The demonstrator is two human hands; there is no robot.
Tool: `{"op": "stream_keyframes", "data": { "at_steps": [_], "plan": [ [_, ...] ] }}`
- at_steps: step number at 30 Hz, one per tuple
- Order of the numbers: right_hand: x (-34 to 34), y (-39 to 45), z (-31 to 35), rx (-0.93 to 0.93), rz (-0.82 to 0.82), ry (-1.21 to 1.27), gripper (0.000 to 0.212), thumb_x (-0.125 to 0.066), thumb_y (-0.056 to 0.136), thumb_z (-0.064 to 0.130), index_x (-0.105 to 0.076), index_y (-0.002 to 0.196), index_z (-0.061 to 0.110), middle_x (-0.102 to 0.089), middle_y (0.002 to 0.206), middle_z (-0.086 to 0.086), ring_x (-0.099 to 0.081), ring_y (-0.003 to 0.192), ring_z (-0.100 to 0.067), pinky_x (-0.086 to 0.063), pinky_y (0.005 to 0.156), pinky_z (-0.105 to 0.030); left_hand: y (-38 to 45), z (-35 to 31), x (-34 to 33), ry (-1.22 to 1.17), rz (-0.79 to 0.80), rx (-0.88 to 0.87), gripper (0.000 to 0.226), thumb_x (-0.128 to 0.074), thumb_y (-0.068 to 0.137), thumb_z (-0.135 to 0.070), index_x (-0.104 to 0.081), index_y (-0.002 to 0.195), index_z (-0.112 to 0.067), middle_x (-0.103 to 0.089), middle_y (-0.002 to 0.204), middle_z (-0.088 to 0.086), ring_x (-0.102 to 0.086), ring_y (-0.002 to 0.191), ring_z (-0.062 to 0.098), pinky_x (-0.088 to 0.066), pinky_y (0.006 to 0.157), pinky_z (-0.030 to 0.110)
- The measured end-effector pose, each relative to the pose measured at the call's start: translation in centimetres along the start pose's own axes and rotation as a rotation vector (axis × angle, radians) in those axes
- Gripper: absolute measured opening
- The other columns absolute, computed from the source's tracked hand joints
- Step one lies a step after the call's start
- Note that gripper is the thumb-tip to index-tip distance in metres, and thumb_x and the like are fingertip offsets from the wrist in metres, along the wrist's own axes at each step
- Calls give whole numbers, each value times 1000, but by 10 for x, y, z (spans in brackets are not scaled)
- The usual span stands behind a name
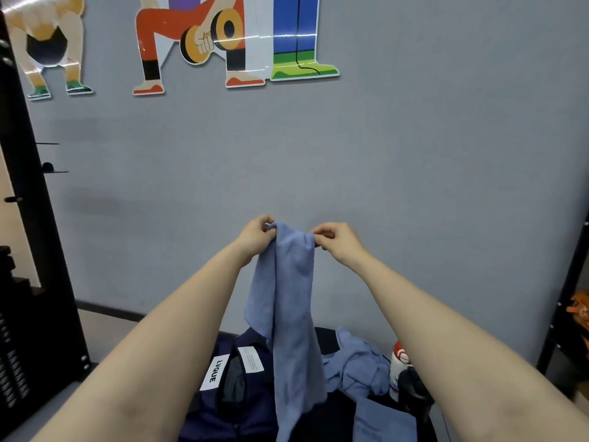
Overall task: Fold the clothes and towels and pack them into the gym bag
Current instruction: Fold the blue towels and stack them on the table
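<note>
A light blue towel (291, 301) hangs down in front of me, bunched lengthwise, held up by its top edge. My left hand (255, 236) pinches the left top corner and my right hand (338, 242) pinches the right top corner, a short gap apart. Below the towel lies a dark navy gym bag (229, 406) with a white "LVQUE" label. A second crumpled blue cloth (357, 365) lies to the right of the bag, and a folded blue piece (382, 422) sits at the lower right.
A white and red bottle (400, 365) with a black object in front stands at the right by my forearm. A grey wall with sports stickers (197, 43) is ahead. Black racks stand at the left (35, 282) and right (564, 314) edges.
</note>
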State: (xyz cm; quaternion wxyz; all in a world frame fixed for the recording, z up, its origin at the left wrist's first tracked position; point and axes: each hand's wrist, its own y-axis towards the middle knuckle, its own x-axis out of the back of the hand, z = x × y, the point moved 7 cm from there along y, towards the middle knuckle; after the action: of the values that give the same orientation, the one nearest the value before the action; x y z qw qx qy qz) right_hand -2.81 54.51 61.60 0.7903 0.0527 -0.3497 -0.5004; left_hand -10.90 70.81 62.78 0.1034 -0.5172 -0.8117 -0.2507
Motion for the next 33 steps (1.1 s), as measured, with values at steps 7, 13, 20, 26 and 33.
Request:
{"op": "stream_keyframes", "data": {
  "at_steps": [7, 13, 20, 26, 33],
  "plan": [
    [-4, 7, 28, 13, -36, -74, 12, -58, 86, 12, -64, 78, 18, -65, 70, 1, -66, 74, -23, -57, 79, -42, -12, 3, -8, 123, 95, 60, 17, -47, 91, -7, -57, 104, -12, -60, 97, 6, -53, 89, 19, -43, 78, 27],
    [-6, 7, 52, 48, -71, -143, 14, -56, 84, 12, -61, 75, 21, -65, 70, 6, -64, 72, -16, -55, 69, -29, -22, -16, -19, -12, 150, -12, 14, -61, 88, -25, -58, 100, -19, -67, 96, -6, -62, 90, 7, -44, 68, 20],
    [-9, 0, 41, 49, -47, -208, 7, -59, 86, 13, -61, 82, 19, -59, 71, 8, -55, 66, -8, -40, 54, -15, -24, -18, -17, 77, 44, -50, 6, -62, 86, -11, -61, 92, -9, -69, 91, 8, -65, 87, 17, -51, 68, 25],
    [-17, -12, -11, -164, 62, -271, 15, -62, 78, 15, -59, 63, 17, -58, 62, 1, -52, 64, -18, -41, 52, -21, -21, -10, -7, -96, -52, 8, 4, -58, 89, -6, -57, 93, -6, -61, 88, 10, -61, 87, 23, -55, 78, 37],
    [1, 0, -6, -119, -90, -167, 10, -64, 86, 18, -71, 92, 14, -66, 88, -2, -58, 88, -15, -39, 75, -21, -20, 14, 8, -119, -102, 186, 10, -50, 89, -4, -50, 81, -11, -53, 86, 8, -54, 85, 23, -54, 68, 31]
  ]
}}
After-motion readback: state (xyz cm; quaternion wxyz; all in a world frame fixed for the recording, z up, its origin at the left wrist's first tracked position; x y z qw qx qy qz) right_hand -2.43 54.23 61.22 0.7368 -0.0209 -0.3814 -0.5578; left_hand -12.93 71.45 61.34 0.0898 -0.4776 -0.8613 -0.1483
